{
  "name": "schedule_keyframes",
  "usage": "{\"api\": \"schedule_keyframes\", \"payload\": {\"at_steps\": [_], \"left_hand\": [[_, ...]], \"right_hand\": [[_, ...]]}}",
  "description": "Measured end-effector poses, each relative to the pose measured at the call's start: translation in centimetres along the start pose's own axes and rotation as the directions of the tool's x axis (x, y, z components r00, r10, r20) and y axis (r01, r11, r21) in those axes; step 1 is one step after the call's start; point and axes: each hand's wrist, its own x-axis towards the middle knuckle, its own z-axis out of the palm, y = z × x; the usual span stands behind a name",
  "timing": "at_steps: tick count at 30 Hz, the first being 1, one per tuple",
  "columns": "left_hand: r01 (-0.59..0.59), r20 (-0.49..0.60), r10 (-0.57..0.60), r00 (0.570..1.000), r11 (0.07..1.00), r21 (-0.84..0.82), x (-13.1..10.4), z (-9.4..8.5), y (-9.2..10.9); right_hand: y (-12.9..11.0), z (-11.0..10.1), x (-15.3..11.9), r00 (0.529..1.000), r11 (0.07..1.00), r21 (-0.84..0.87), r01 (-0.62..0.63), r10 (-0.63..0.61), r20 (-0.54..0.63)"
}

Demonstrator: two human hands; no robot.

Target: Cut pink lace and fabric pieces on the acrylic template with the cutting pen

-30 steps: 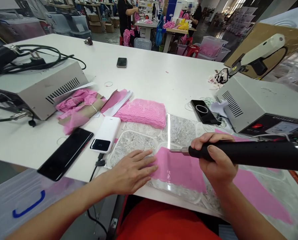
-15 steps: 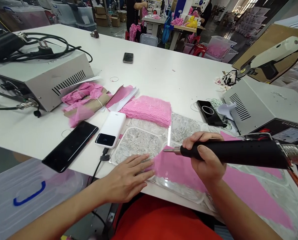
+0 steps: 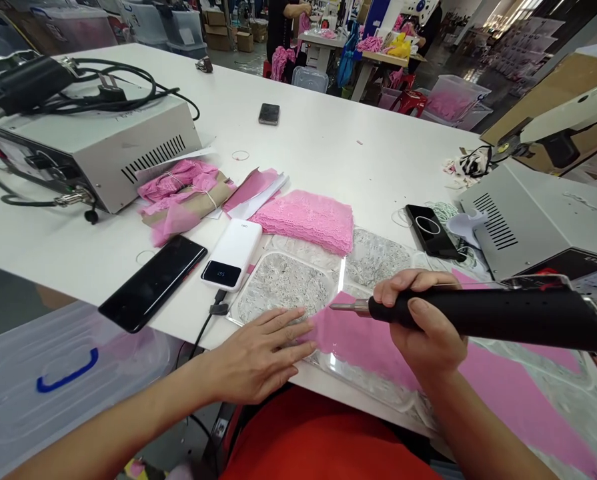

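Note:
My left hand (image 3: 265, 353) lies flat with its fingers spread, the fingertips on the left end of a pink fabric piece (image 3: 363, 343). My right hand (image 3: 428, 320) is wrapped round a black handheld tool (image 3: 498, 317), whose narrow metal tip points left, over the fabric's upper edge near my left fingertips. Under the fabric lies a clear plastic template (image 3: 288, 287) with rounded, speckled panels. Behind it sits a stack of pink lace (image 3: 305, 220). More pink fabric (image 3: 518, 407) stretches to the lower right, partly hidden by my right forearm.
A white power bank (image 3: 233, 257) and a black phone (image 3: 153, 283) lie left of the template. Grey machine boxes stand at left (image 3: 103, 147) and right (image 3: 543, 213). Another phone (image 3: 431, 230) lies at right. People work in the background.
The whole view has shifted, so the table's things appear slightly further right. My left hand stays on the fabric, and my right hand still holds the tool near the same edge.

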Motion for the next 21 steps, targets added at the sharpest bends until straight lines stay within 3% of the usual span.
{"api": "schedule_keyframes", "payload": {"at_steps": [21], "left_hand": [[-0.011, -0.022, 0.011, 1.000, 1.000, 0.024, -1.9, 0.0, 0.7]], "right_hand": [[-0.3, 1.7, -1.2, 0.994, 0.997, 0.062, -0.054, 0.048, 0.097]]}}
